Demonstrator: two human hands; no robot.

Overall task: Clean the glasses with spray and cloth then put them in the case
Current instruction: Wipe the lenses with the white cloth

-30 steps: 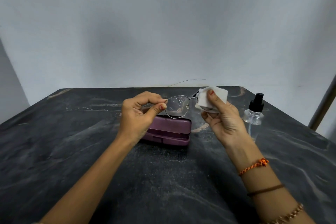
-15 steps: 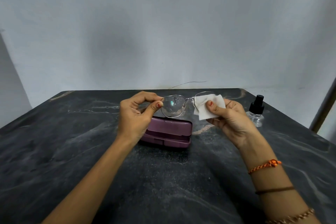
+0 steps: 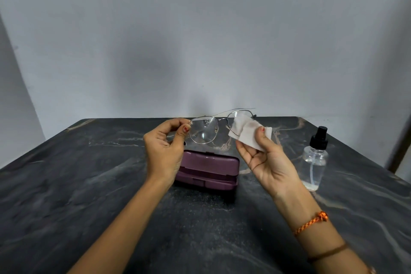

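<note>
Thin wire-framed glasses (image 3: 203,131) hang in the air above the table, temples unfolded and pointing away. My left hand (image 3: 165,149) pinches the left rim between thumb and forefinger; droplets speckle that lens. My right hand (image 3: 264,158) holds a white cloth (image 3: 245,132) folded over the right lens, thumb on top. Below the hands lies a closed purple glasses case (image 3: 209,168). A clear spray bottle (image 3: 314,158) with a black nozzle stands to the right.
The dark marbled table (image 3: 89,196) runs back to a plain grey wall. Part of a dark frame or post (image 3: 400,140) shows at the right edge beyond the table's corner.
Both hands and the glasses have shifted slightly; my right hand has turned palm-up and the cloth now wraps the right lens from the front.
</note>
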